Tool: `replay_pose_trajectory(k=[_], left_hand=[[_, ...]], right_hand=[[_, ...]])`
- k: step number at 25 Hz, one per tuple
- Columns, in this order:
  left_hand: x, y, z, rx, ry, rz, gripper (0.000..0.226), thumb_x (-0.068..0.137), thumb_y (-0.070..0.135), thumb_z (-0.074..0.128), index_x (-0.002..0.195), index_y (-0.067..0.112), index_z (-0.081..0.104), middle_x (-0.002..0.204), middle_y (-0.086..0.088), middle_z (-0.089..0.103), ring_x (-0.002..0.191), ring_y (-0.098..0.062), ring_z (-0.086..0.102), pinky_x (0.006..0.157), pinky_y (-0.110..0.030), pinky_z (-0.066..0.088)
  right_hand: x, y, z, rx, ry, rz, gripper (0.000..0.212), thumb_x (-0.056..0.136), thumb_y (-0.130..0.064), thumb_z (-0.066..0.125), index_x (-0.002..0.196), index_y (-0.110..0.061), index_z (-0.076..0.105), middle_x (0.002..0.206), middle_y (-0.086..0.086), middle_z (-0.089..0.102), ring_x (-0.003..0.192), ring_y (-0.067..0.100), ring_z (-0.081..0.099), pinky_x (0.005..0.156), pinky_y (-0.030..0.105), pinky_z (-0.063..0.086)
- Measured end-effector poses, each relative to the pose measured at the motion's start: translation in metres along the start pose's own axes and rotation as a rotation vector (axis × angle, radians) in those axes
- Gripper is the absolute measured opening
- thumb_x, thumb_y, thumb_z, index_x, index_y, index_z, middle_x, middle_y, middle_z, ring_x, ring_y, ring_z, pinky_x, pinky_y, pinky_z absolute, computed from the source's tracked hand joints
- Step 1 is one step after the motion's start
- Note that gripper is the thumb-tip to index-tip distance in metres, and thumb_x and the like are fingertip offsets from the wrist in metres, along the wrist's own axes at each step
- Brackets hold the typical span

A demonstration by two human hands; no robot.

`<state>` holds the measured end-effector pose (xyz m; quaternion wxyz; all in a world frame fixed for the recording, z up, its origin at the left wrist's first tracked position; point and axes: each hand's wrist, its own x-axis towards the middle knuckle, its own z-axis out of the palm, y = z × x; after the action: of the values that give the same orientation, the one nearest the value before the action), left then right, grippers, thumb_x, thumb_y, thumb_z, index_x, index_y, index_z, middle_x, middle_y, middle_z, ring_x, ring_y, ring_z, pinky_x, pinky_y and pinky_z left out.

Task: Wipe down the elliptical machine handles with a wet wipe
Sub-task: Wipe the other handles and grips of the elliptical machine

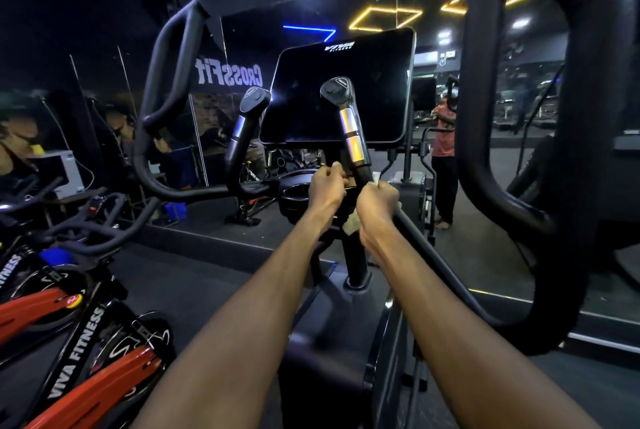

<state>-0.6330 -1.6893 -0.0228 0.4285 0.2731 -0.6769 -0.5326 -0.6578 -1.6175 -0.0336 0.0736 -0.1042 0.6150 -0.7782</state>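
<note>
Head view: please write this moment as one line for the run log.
step: wiping right inner handle | left hand: curled at handle base | right hand: grips handle, wet wipe beneath | console: dark

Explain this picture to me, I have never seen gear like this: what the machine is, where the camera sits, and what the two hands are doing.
The single picture comes from a camera worn on a person's head, looking forward and down along both bare arms. The machine is a gym elliptical trainer: a dark console screen, two short inner handles with metal bands, and big looping outer handles. The right hand grips the right inner handle low down, with a pale wet wipe showing below it. The left hand is curled close beside that handle; what it pinches is unclear. Red exercise bikes stand on the left, before a wall mirror.
</note>
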Motion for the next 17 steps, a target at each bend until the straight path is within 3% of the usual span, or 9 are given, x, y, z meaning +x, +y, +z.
replay_pose_trajectory(k=[2, 4, 7, 9, 11, 13, 15, 17], left_hand=[[-0.011, -0.001, -0.012, -0.011, 0.006, -0.021, 0.023, 0.096, 0.033, 0.05, 0.079, 0.018, 0.057, 0.078, -0.001, 0.067, 0.07, -0.022, 0.06, 0.068, -0.035, 0.045], [-0.024, 0.001, -0.025, -0.004, 0.017, -0.019, 0.027, 0.096, 0.035, 0.051, 0.078, 0.015, 0.056, 0.075, -0.003, 0.067, 0.065, -0.021, 0.06, 0.062, -0.03, 0.046], [-0.05, 0.008, -0.047, -0.05, -0.157, -0.09, 0.045, 0.099, 0.048, 0.044, 0.086, 0.01, 0.064, 0.074, -0.008, 0.065, 0.063, -0.019, 0.058, 0.061, -0.029, 0.046], [-0.066, 0.01, -0.062, -0.115, -0.236, -0.078, 0.041, 0.097, 0.045, 0.05, 0.087, 0.011, 0.071, 0.083, -0.01, 0.068, 0.075, -0.021, 0.063, 0.072, -0.034, 0.049], [-0.081, 0.012, -0.078, -0.038, -0.116, 0.023, 0.021, 0.095, 0.025, 0.06, 0.084, 0.01, 0.069, 0.082, -0.008, 0.068, 0.077, -0.017, 0.062, 0.076, -0.032, 0.048], [-0.096, 0.015, -0.094, 0.065, 0.03, 0.098, 0.014, 0.094, 0.014, 0.062, 0.08, 0.013, 0.064, 0.074, -0.003, 0.064, 0.065, -0.008, 0.058, 0.066, -0.023, 0.048], [-0.12, 0.019, -0.113, 0.065, 0.15, 0.086, 0.019, 0.095, 0.013, 0.061, 0.077, 0.016, 0.058, 0.069, -0.001, 0.061, 0.053, -0.003, 0.054, 0.049, -0.018, 0.044], [-0.145, 0.022, -0.131, 0.028, 0.236, 0.046, 0.019, 0.096, 0.02, 0.06, 0.078, 0.017, 0.056, 0.07, -0.002, 0.062, 0.056, -0.009, 0.057, 0.046, -0.021, 0.045]], right_hand=[[-0.016, -0.002, -0.01, -0.044, -0.001, -0.104, 0.04, 0.079, 0.002, 0.047, 0.105, -0.016, 0.072, 0.089, 0.006, 0.064, 0.07, 0.025, 0.06, 0.058, 0.031, 0.051], [-0.034, -0.006, -0.02, -0.014, -0.015, -0.197, 0.041, 0.075, 0.004, 0.05, 0.093, -0.022, 0.076, 0.083, 0.003, 0.071, 0.071, 0.024, 0.067, 0.061, 0.032, 0.059], [-0.063, -0.011, -0.022, 0.016, -0.123, -0.246, 0.029, 0.083, -0.005, 0.058, 0.071, -0.029, 0.068, 0.069, -0.01, 0.068, 0.068, 0.014, 0.066, 0.061, 0.025, 0.055], [-0.074, -0.008, -0.015, 0.032, -0.194, -0.218, 0.024, 0.087, -0.022, 0.065, 0.067, -0.033, 0.069, 0.072, -0.01, 0.071, 0.076, 0.014, 0.069, 0.072, 0.035, 0.058], [-0.082, -0.002, -0.008, 0.068, -0.303, -0.174, 0.023, 0.085, -0.02, 0.066, 0.065, -0.031, 0.07, 0.072, -0.008, 0.072, 0.076, 0.016, 0.069, 0.078, 0.044, 0.059], [-0.095, 0.0, -0.007, 0.041, -0.39, -0.145, 0.025, 0.086, -0.013, 0.064, 0.067, -0.028, 0.07, 0.07, -0.008, 0.07, 0.074, 0.016, 0.066, 0.079, 0.044, 0.057], [-0.112, 0.005, -0.011, 0.027, -0.482, -0.137, 0.023, 0.087, -0.01, 0.065, 0.069, -0.025, 0.069, 0.07, -0.006, 0.069, 0.073, 0.017, 0.065, 0.074, 0.042, 0.056], [-0.133, 0.01, -0.018, 0.026, -0.554, -0.106, 0.018, 0.087, -0.009, 0.065, 0.076, -0.023, 0.069, 0.073, -0.004, 0.069, 0.073, 0.016, 0.064, 0.068, 0.036, 0.054]])
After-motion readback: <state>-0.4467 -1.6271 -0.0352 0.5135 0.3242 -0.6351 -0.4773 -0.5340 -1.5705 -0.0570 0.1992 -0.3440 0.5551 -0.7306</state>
